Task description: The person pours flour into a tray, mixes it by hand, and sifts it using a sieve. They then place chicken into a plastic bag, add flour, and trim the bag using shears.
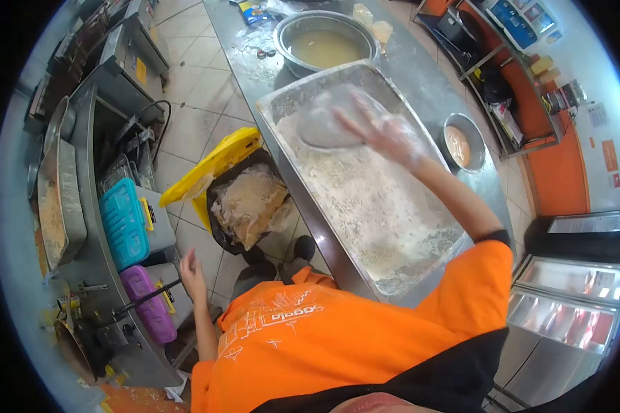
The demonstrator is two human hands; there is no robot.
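My right hand [386, 134], dusted white and blurred by motion, reaches over a large metal tray [437, 148] of flour [365, 193]. Its fingers look spread across a round greyish dish-like thing [324, 124], also blurred, at the tray's far part. I cannot tell whether the hand grips its rim. At the left, my left hand [193, 275] hangs low beside my body, fingers stretched out. A long black handle [148, 297] ends right by its fingers.
Beyond the tray stands a large pot [327, 48] of cloudy liquid. A smaller pot [461, 144] holds something pinkish. On the floor, a bin with a yellow lid [210, 172] is full of waste. Boxes with turquoise [124, 224] and purple [147, 303] lids sit at the left.
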